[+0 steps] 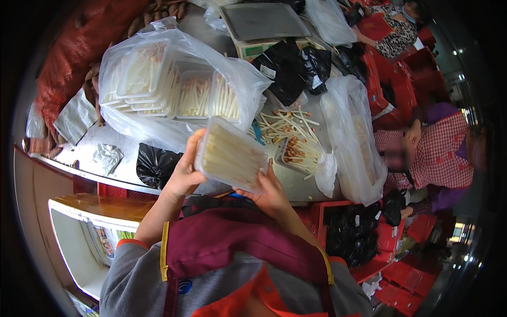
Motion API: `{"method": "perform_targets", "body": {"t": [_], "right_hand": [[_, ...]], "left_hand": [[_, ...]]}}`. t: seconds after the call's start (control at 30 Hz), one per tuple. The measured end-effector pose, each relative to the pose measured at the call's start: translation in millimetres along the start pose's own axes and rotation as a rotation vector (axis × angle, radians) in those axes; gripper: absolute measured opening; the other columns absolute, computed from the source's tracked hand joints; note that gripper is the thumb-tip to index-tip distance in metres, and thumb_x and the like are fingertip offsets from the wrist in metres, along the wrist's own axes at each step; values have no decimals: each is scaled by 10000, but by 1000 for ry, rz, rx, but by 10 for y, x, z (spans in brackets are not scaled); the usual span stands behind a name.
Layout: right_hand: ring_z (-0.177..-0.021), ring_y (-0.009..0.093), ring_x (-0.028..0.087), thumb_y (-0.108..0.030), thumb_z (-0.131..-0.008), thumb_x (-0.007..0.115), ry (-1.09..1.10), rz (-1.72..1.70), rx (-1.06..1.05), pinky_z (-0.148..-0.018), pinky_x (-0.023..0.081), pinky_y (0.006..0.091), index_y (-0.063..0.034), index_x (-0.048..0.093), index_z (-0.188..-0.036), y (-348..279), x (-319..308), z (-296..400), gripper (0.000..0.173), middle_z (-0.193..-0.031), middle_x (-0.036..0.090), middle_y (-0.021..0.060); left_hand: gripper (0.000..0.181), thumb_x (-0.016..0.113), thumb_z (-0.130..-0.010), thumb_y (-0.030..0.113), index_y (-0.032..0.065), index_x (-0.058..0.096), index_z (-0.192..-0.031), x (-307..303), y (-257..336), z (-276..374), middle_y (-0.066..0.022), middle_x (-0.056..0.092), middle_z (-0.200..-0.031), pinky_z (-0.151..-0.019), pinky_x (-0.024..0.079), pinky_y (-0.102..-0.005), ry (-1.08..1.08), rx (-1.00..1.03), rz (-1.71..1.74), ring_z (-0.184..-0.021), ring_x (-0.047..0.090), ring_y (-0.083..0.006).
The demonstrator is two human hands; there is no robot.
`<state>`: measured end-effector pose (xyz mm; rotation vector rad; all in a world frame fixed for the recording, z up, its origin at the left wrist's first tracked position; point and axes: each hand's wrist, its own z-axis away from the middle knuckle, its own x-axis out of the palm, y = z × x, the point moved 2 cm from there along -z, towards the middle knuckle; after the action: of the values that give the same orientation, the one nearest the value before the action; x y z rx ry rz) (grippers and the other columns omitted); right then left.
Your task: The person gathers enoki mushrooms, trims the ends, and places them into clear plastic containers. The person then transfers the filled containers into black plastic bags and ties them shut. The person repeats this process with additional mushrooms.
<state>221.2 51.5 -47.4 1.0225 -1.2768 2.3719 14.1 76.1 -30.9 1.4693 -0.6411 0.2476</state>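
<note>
Both of my hands hold a clear plastic tray (pixel 231 156) packed with pale stems, tilted above the table's front edge. My left hand (pixel 188 164) grips its left end, while my right hand (pixel 269 192) supports the lower right corner. Just beyond it, a large translucent bag (pixel 134 128) lies open around several stacked trays (pixel 142 71) of what look like peanut sprouts. To the right are loose sprouts (pixel 287 123) on the metal tabletop, and a tray (pixel 279 154) of sprouts with brown heads. A crumpled white plastic bag (pixel 327 174) touches that tray's right side.
A scale (pixel 265 21) and black plastic bags (pixel 283 75) stand farther back. Right of the sprouts lies a long filled bag (pixel 356 138). At left are a red mesh sack (pixel 75 59) and a black bag (pixel 156 164). Red crates (pixel 380 261) and two people (pixel 431 150) are at right.
</note>
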Motion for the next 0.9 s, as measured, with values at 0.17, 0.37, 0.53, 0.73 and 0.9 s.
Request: {"method": "perform_targets", "body": {"t": [0.17,0.37,0.53,0.73,0.9], "right_hand": [[-969,271,619,-158,-952,451,-115,130,16,-758,541,371,-101,192,-1381,-70,162,-22,504,-1193,523,155],[-956,185,563,-129,-872,571,305,871,-546,-774,479,317,-23,509,-1158,-341,-104,-75,311,-1107,553,123],[-949,230,543,-141,-756,667,265,1312,-925,-763,452,320,-16,542,-1040,-540,462,-201,334,-1031,542,124],[-776,201,531,-117,-711,662,261,1123,-738,-695,435,305,-17,542,-845,-595,483,-366,205,-833,535,78],[-754,113,506,-16,-706,612,246,971,-600,-671,401,238,-1,526,-718,-600,400,-333,88,-791,516,41]], "left_hand": [[892,636,-742,589,123,272,-1410,-73,-114,-160,-65,367,-1401,-1052,328,-441,121,62,342,-1283,368,-257],[725,473,-840,605,89,397,-1344,-54,-255,-158,-115,470,-1320,-1028,364,-451,248,-253,603,-1206,459,-279],[620,569,-838,491,67,437,-1270,262,-618,-152,-138,530,-1195,-925,459,-409,118,-529,422,-1067,552,-261],[515,567,-868,417,81,458,-1242,374,-664,-282,-99,562,-1158,-869,503,-387,37,-566,372,-1021,585,-209],[596,650,-809,416,67,456,-1252,369,-747,-266,-93,551,-1167,-898,479,-375,-76,-546,429,-1050,563,-211]]}}
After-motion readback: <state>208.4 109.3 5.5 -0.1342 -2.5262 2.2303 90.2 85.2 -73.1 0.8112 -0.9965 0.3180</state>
